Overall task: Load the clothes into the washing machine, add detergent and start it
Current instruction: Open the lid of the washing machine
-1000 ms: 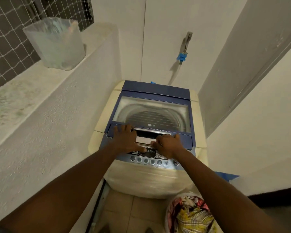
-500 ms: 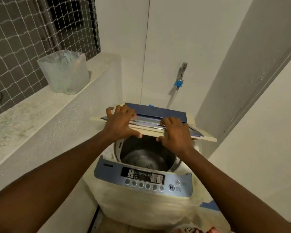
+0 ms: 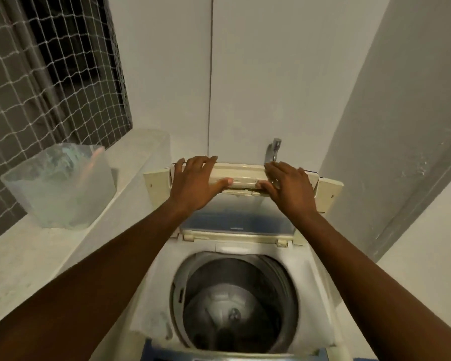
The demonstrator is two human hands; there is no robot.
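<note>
The top-loading washing machine [image 3: 151, 303] stands below me with its folding lid [image 3: 245, 175] raised upright against the back wall. My left hand [image 3: 195, 178] grips the lid's top edge on the left, thumb under the handle bar. My right hand [image 3: 287, 186] grips the same edge on the right. The steel drum [image 3: 235, 303] is exposed and holds nothing. No clothes or detergent are in view.
A translucent plastic tub [image 3: 60, 186] sits on the white ledge [image 3: 18, 259] to the left, under a netted window [image 3: 44, 69]. A water tap [image 3: 272, 149] sticks out of the wall just behind the lid. A white wall closes in on the right.
Both hands lifted the lid from flat and shut, through half-folded, to fully upright. The drum came into view. My head moved closer, and the laundry bag dropped out of frame.
</note>
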